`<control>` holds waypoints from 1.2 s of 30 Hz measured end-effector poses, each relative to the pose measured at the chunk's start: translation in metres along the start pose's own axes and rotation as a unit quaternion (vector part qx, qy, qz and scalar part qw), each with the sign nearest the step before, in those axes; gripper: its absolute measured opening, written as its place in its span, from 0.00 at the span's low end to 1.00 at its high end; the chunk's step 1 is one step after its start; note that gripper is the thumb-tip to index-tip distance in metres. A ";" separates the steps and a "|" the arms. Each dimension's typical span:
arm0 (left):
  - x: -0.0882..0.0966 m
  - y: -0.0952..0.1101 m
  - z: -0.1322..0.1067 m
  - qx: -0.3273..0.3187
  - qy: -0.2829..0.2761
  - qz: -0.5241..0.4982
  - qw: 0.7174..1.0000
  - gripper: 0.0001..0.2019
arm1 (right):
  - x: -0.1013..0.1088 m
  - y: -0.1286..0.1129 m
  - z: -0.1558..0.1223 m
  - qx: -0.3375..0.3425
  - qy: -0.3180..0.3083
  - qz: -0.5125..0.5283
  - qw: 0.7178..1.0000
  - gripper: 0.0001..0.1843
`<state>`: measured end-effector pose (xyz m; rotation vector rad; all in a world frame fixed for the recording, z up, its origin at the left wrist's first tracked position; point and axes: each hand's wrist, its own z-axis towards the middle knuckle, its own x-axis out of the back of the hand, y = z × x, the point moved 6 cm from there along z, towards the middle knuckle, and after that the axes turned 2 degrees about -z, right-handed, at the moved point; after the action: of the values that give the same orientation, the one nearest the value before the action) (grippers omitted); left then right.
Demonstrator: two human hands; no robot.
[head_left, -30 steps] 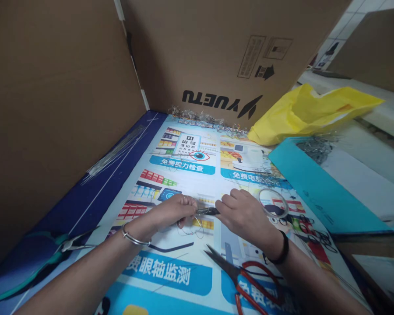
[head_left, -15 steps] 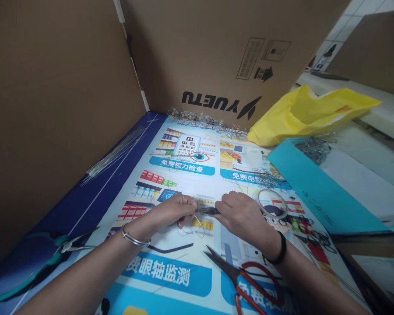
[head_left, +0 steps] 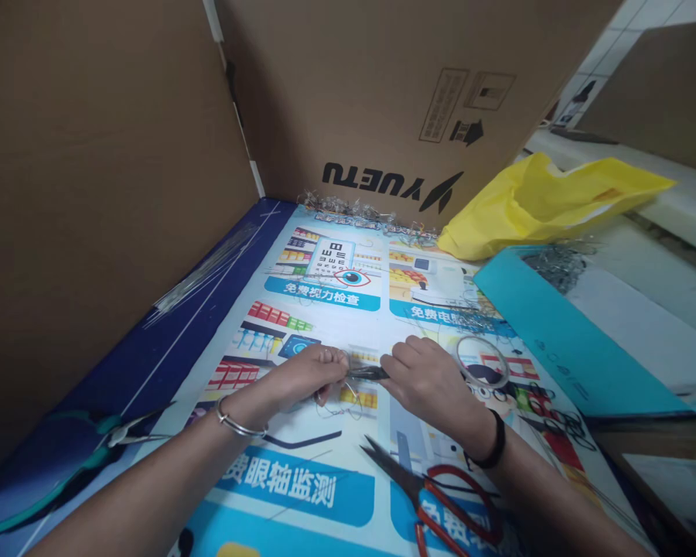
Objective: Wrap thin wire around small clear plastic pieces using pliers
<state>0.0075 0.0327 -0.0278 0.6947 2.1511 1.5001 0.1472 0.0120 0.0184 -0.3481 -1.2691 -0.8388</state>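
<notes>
My left hand [head_left: 306, 373] is closed in a pinch on a thin wire [head_left: 339, 402] that loops down onto the printed poster [head_left: 325, 309]. My right hand [head_left: 429, 379] is closed round a small dark pair of pliers [head_left: 366, 374], whose tip meets the left fingertips. Both hands hover just above the middle of the poster. A silver bangle sits on the left wrist and a black band on the right wrist.
Red-handled scissors [head_left: 441, 503] lie near my right forearm. Green-handled pliers [head_left: 93, 456] lie at the left. A clear tape ring [head_left: 482, 360], a teal sheet [head_left: 557, 333], a yellow plastic bag [head_left: 545, 201], straight wires [head_left: 203, 271] and cardboard walls [head_left: 353, 100] surround the work area.
</notes>
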 end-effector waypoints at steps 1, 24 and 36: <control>0.000 0.000 0.000 0.002 -0.002 0.004 1.000 0.11 | 0.000 0.000 0.000 0.000 0.003 0.000 1.000 0.07; 0.002 -0.003 -0.002 -0.004 0.058 0.050 0.997 0.09 | -0.005 0.001 -0.001 -0.031 -0.035 0.056 0.997 0.12; 0.007 0.003 -0.002 -0.028 0.144 0.009 0.989 0.10 | -0.016 0.011 -0.001 -0.144 -0.107 0.111 0.978 0.17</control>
<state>0.0014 0.0361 -0.0243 0.5035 2.3027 1.7558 0.1547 0.0241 0.0049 -0.8157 -1.2780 -0.8088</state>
